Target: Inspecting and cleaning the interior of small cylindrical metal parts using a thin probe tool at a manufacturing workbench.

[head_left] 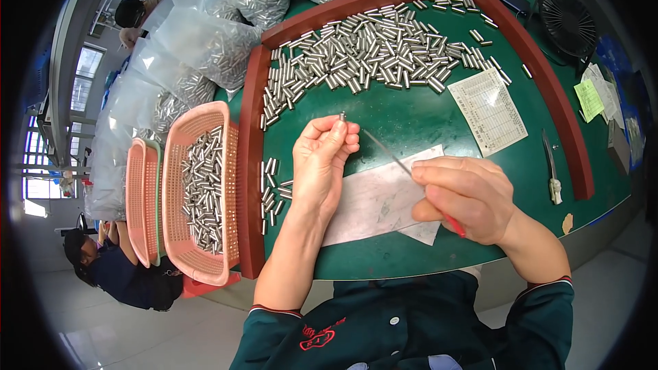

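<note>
My left hand (320,161) is closed, pinching a small metal cylinder (343,116) upright between thumb and fingers. My right hand (473,195) is closed round a thin metal tool with a red handle (388,152), slim like a needle file. Its shaft slants up and left, the tip just short of the left fingers and apart from the cylinder. Beneath the hands lies a pale, smudged cloth or paper sheet (375,199). Beyond them a large heap of similar metal cylinders (373,48) spreads over the green tabletop (404,120). Several more (272,192) lie left of my left wrist.
A red-brown raised border (251,164) rims the work area. Outside it at left stand pink baskets (175,164), one holding cylinders, and clear bags (212,44) of parts. A printed card (487,111), a knife-like tool (552,168) and a black fan (566,20) are at right.
</note>
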The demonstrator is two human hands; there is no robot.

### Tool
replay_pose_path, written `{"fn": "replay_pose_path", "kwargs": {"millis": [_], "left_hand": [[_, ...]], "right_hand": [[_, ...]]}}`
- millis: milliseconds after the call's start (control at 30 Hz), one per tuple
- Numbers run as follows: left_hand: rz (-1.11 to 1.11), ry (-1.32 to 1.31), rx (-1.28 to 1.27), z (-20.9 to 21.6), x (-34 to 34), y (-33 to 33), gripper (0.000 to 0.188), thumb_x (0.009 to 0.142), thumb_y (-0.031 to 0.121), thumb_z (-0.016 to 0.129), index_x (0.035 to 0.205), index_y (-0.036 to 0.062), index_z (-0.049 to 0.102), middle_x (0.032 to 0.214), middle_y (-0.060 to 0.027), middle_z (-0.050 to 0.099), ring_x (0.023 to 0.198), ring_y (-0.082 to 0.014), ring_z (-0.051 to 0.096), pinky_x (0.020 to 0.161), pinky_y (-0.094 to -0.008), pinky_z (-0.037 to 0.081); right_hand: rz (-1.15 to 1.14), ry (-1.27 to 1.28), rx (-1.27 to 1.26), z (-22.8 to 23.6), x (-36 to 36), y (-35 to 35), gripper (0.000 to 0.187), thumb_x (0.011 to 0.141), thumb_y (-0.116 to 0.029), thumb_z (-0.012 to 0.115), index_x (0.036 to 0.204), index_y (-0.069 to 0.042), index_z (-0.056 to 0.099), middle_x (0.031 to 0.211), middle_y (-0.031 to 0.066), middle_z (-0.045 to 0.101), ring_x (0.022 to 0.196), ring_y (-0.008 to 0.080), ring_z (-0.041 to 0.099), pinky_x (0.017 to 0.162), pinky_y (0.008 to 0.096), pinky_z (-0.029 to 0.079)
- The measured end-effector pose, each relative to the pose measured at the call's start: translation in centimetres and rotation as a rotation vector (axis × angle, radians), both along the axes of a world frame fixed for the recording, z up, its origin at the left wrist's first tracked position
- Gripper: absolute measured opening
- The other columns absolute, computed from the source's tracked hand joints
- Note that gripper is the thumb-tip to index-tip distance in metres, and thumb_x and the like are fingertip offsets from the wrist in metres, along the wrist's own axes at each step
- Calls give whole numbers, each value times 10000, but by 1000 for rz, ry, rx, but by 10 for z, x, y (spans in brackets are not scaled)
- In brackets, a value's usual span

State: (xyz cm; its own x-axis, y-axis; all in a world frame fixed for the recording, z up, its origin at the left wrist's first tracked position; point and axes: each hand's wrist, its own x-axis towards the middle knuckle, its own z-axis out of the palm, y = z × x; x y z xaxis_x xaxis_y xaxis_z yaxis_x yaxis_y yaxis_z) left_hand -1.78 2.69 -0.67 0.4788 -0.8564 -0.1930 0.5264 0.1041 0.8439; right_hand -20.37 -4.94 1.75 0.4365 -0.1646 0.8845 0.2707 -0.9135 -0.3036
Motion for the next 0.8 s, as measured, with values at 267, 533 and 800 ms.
{"fn": "replay_pose_path", "kwargs": {"millis": [267, 533, 800], "left_hand": [[-189, -26, 41, 6, -6, 0, 96, 837, 78, 551, 919, 36, 523, 799, -78, 583, 665, -106, 551, 629, -213, 468], [-225, -48, 55, 5, -9, -1, 89, 833, 79, 555, 905, 34, 528, 797, -81, 588, 648, -109, 547, 616, -216, 465], [-185, -244, 45, 4, -13, 0, 85, 808, 31, 578, 881, -2, 550, 772, -102, 615, 632, -112, 575, 595, -220, 479]], "right_hand": [[-34, -143, 157, -11, 8, -11, 161, 805, -90, 582, 890, -9, 473, 821, 172, 620, 597, 223, 612, 463, 252, 479], [-27, -125, 144, -9, 10, -8, 172, 797, -85, 590, 893, -11, 468, 805, 163, 617, 548, 208, 589, 428, 251, 459], [-43, -69, 132, -6, 7, -8, 247, 725, -110, 671, 864, -26, 486, 795, 144, 616, 557, 206, 596, 430, 257, 457]]}}
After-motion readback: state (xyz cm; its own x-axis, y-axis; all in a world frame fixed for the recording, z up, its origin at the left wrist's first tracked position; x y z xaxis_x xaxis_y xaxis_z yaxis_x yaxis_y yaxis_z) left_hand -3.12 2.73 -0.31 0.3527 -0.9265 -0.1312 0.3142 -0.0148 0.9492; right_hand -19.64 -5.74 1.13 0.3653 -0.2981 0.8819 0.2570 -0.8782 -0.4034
